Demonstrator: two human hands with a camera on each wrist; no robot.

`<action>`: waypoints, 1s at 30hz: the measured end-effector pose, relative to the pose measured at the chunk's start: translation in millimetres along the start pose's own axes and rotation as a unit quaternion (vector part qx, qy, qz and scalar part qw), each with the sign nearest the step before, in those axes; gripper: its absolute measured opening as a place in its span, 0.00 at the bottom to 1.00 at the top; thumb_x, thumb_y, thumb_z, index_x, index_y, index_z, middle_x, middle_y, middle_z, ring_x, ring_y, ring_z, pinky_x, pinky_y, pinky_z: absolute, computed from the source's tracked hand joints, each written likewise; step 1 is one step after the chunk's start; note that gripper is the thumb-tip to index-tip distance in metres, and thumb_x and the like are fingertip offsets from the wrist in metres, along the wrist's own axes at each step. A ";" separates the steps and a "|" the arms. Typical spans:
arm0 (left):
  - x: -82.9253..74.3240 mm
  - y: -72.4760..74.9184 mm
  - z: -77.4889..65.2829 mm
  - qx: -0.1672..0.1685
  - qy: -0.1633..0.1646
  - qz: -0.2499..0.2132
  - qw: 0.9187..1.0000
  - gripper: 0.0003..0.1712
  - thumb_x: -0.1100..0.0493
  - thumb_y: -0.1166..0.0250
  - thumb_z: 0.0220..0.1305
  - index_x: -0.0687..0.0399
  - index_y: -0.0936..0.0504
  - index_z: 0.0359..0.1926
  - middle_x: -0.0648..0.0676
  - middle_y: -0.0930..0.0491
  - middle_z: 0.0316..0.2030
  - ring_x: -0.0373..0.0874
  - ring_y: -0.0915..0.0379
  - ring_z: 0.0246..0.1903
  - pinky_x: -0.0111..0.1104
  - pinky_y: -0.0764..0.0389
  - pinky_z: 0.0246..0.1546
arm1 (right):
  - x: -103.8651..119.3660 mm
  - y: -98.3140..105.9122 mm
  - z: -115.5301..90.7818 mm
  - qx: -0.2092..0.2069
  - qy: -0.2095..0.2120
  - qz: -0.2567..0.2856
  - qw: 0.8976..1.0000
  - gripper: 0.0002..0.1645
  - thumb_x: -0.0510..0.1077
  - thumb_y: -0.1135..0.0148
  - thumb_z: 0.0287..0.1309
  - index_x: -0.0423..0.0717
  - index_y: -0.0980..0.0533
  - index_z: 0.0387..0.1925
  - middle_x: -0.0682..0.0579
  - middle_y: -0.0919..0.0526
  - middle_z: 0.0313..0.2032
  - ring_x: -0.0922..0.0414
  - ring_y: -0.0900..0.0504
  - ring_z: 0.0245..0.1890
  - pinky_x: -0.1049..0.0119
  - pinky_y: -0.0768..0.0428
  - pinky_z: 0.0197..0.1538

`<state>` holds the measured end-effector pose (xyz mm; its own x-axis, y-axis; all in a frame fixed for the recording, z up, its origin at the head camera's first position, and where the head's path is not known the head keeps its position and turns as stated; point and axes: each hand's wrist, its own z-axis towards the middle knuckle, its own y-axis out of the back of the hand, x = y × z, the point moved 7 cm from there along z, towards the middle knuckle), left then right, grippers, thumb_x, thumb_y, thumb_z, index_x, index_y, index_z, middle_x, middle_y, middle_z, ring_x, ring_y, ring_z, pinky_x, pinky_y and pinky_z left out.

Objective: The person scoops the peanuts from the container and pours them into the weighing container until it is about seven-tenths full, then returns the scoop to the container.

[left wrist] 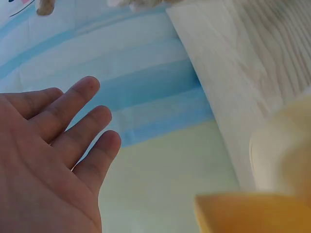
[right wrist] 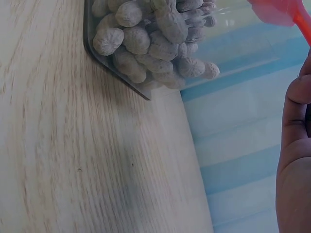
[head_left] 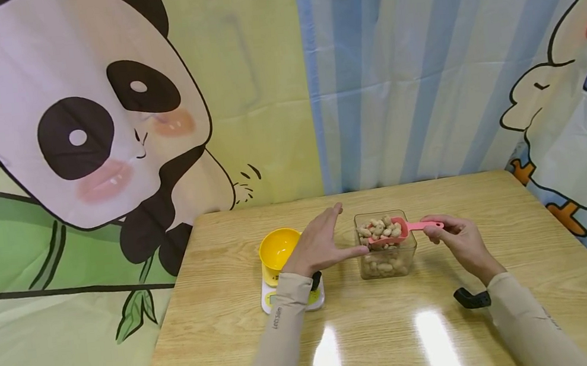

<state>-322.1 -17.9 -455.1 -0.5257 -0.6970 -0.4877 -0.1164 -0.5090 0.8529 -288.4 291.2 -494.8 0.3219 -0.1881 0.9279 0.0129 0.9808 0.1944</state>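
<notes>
My right hand pinches the handle of a pink scoop between thumb and fingers. Peanuts fill the scoop, which is at the top of a clear square container. More unshelled peanuts lie inside, seen through the wall in the right wrist view. On the container's left is my left hand, its fingers spread and extended. One digit reaches the container's rim; whether it touches is unclear. The left hand partly covers a yellow bowl on a small white-and-yellow scale.
All of this stands on a wooden table. Behind its far edge hangs a curtain with stripes and cartoon animals. A dark wrist mount sits beside the right sleeve.
</notes>
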 end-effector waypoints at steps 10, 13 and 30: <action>27.3 31.9 -18.0 -0.039 0.009 0.023 0.999 0.68 0.13 0.43 0.48 0.43 0.50 0.81 0.48 0.42 0.77 0.48 0.47 0.75 0.46 0.48 0.77 | 8.0 -0.7 6.8 0.011 0.018 0.033 0.999 0.13 0.32 0.41 0.70 0.29 0.20 0.53 0.50 0.19 0.29 0.56 0.25 0.28 0.68 0.22 0.32; 39.0 41.3 -24.9 -0.049 0.018 0.042 0.998 0.69 0.12 0.44 0.48 0.44 0.49 0.81 0.48 0.43 0.77 0.49 0.48 0.76 0.43 0.53 0.78 | 10.9 -1.5 8.5 0.015 0.023 0.040 0.999 0.14 0.32 0.42 0.71 0.28 0.21 0.53 0.50 0.19 0.29 0.56 0.25 0.29 0.68 0.21 0.32; 105.3 60.8 -74.1 -0.071 0.115 0.039 0.990 0.72 0.12 0.41 0.45 0.49 0.47 0.80 0.54 0.42 0.77 0.53 0.49 0.76 0.45 0.54 0.78 | 18.6 -8.3 19.5 0.006 0.016 0.036 0.999 0.14 0.34 0.40 0.70 0.31 0.20 0.52 0.47 0.18 0.28 0.57 0.24 0.28 0.68 0.22 0.34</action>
<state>-322.1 -159.7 -468.4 -0.3202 -0.8253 -0.4652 0.0452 -0.5038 0.8626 -301.0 278.5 -472.9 0.3514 -0.1159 0.9290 -0.0219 0.9910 0.1319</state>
